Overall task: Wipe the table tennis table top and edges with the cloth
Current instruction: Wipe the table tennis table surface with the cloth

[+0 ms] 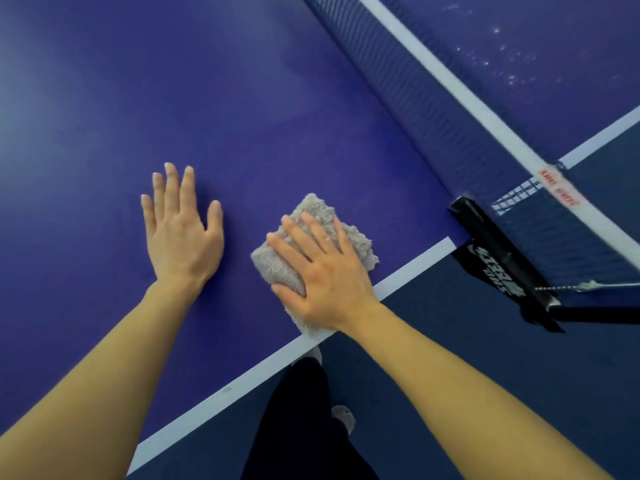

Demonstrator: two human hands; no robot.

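Note:
A folded grey fluffy cloth (pixel 273 263) lies on the blue table tennis table top (pixel 214 98), close to the white side line (pixel 242 375). My right hand (pixel 323 271) presses flat on the cloth with straight, spread fingers. Just left of it, my left hand (pixel 180 230) rests flat on the bare table top, fingers straight, holding nothing. The cloth's near corner reaches the white line at the table edge.
The net (pixel 433 88) with its white top band runs diagonally at the upper right, fixed by a black clamp post (pixel 498 251) at the table side. Beyond the net lies the other table half (pixel 519 46). Below the edge are the dark floor and my legs (pixel 298 427).

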